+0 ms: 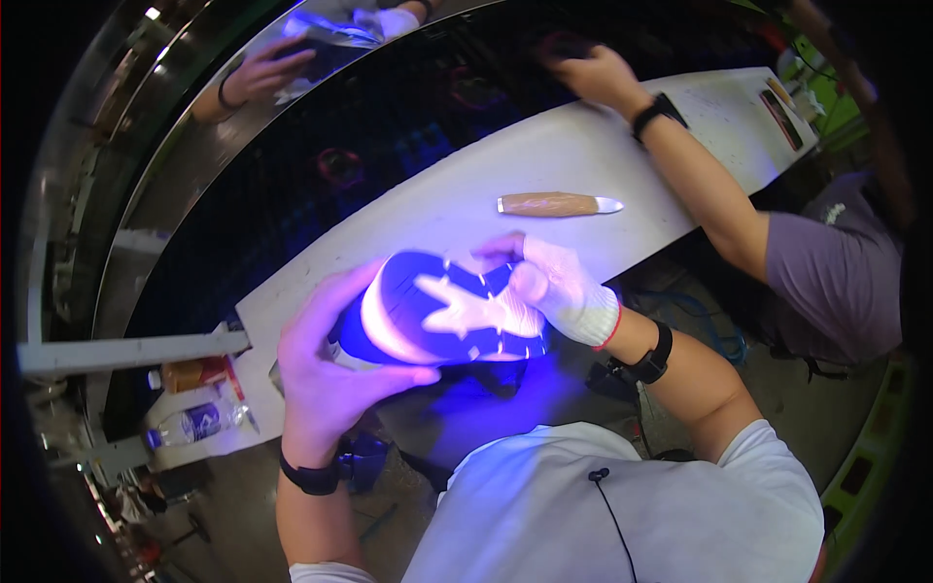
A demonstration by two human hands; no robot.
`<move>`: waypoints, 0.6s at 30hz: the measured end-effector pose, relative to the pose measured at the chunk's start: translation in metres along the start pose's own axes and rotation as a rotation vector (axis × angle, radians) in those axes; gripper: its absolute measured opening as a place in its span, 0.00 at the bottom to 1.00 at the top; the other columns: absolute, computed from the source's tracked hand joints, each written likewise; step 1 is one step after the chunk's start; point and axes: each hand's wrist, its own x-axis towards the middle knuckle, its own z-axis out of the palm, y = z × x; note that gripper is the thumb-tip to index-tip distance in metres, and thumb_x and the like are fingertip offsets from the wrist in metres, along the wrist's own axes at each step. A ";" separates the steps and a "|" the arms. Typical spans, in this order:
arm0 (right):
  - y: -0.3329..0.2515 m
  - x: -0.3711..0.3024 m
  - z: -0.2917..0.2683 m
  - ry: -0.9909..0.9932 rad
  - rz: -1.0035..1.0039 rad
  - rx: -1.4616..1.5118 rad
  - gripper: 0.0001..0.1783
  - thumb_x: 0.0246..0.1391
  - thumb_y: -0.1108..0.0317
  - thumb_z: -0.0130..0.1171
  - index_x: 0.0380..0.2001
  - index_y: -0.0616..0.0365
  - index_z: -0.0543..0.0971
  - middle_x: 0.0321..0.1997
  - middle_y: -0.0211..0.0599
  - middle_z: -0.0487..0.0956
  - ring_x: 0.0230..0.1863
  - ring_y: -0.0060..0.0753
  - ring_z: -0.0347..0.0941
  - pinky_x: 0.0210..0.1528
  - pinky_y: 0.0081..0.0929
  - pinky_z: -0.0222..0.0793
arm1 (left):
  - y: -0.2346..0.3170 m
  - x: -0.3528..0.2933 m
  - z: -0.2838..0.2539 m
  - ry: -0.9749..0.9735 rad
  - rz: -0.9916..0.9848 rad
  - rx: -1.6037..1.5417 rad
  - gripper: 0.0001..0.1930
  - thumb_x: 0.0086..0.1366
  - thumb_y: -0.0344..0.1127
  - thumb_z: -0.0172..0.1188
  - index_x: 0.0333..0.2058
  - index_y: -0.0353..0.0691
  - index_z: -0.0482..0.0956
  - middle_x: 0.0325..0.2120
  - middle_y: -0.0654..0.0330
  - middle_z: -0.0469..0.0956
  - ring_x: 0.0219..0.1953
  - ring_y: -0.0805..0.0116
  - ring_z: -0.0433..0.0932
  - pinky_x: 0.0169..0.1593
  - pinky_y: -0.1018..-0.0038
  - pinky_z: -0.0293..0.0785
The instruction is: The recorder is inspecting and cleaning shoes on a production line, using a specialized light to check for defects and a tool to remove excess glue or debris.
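Under violet light I hold a shoe [452, 309] with its dark sole facing up, a pale branching patch in the middle. My bare left hand [316, 355] wraps round its left end, thumb along the near side and fingers behind. At the other end, my right hand [562, 284], in a white glove with bare fingertips, closes on the edge. Some of its fingers are hidden behind the shoe. Beyond my hands, a knife [554, 204] with a tan wrapped handle lies on the white bench [428, 209], touched by neither hand.
A dark conveyor belt [282, 214] runs beyond the bench. At the right, a co-worker's arm [700, 185] reaches over it. A water bottle [199, 424] and an amber bottle [190, 375] lie at the left, near a grey metal bar [136, 353]. Another person's hands [267, 78] work across the belt.
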 end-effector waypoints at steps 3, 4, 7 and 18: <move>-0.030 0.028 0.017 -0.032 -0.339 -0.210 0.57 0.41 0.28 0.76 0.64 0.61 0.76 0.52 0.39 0.76 0.55 0.34 0.75 0.60 0.36 0.72 | 0.016 0.007 0.004 -0.072 -0.179 0.263 0.46 0.40 0.44 0.91 0.59 0.35 0.82 0.55 0.52 0.83 0.55 0.58 0.85 0.61 0.64 0.80; -0.040 0.034 0.024 -0.043 -0.406 -0.236 0.51 0.42 0.34 0.78 0.61 0.61 0.78 0.51 0.39 0.76 0.54 0.35 0.75 0.59 0.36 0.72 | 0.018 0.009 0.007 -0.063 -0.188 0.351 0.44 0.40 0.50 0.90 0.55 0.36 0.83 0.49 0.52 0.86 0.49 0.57 0.88 0.55 0.66 0.83; -0.058 0.040 0.040 -0.086 -0.237 -0.102 0.29 0.50 0.53 0.75 0.51 0.59 0.83 0.48 0.39 0.77 0.52 0.37 0.76 0.59 0.35 0.72 | 0.016 0.012 -0.001 -0.170 -0.352 0.315 0.45 0.43 0.42 0.91 0.60 0.34 0.80 0.49 0.58 0.86 0.52 0.69 0.84 0.58 0.70 0.80; -0.030 0.081 0.082 -0.027 0.209 1.232 0.13 0.68 0.61 0.57 0.37 0.61 0.79 0.35 0.32 0.75 0.38 0.30 0.73 0.43 0.31 0.72 | -0.009 -0.025 -0.019 0.039 -0.542 0.270 0.37 0.44 0.53 0.89 0.45 0.32 0.83 0.33 0.51 0.89 0.36 0.57 0.91 0.45 0.66 0.85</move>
